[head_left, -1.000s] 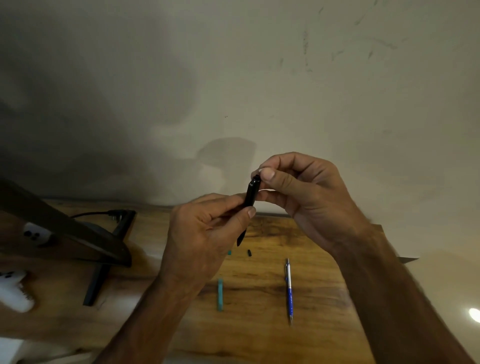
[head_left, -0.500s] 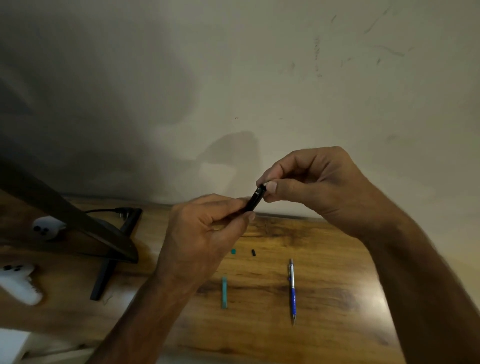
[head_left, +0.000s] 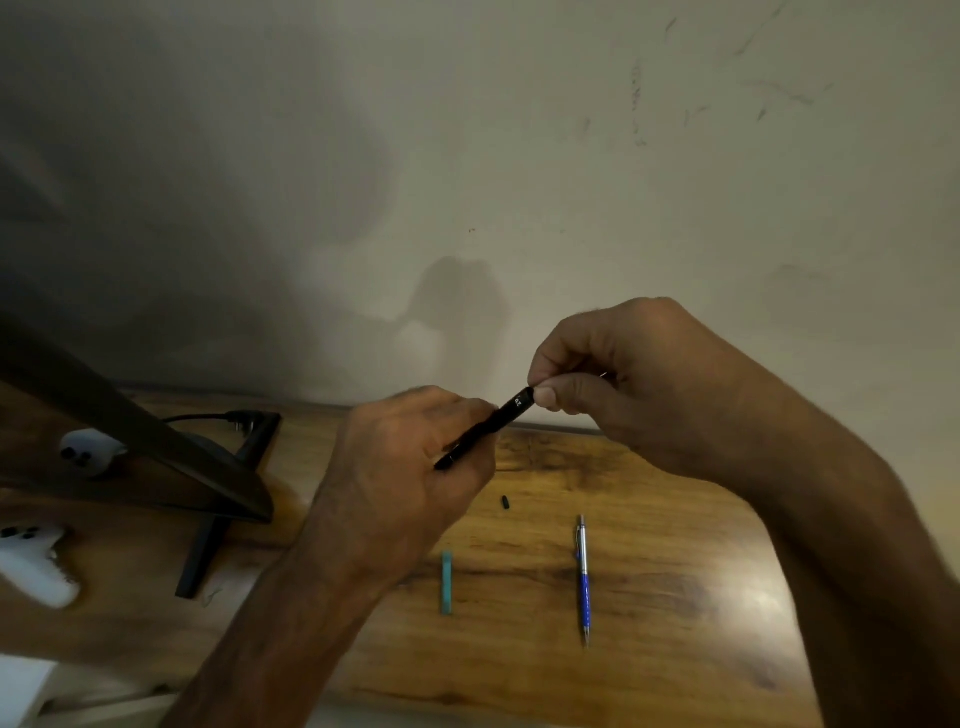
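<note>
I log the pen (head_left: 500, 422) as black, with small white print near its upper end. The surface (head_left: 675, 525) is warm brown wood with dark grain streaks. On it I see a silver-and-blue pencil (head_left: 583, 577), a teal stick (head_left: 446, 582) and a tiny black piece (head_left: 505, 501). Wall (head_left: 623, 182): off-white, faint dark scuffs. Controller (head_left: 31, 564): white, black buttons.

The only marking I can find is a small white print on the black pen (head_left: 506, 413), close to its upper end. It looks like two characters, maybe "2B", but it is tilted and too small to read with certainty. The blue pen (head_left: 583, 577), lying near the front edge of the tabletop (head_left: 675, 519), shows no print that I can read.
</note>
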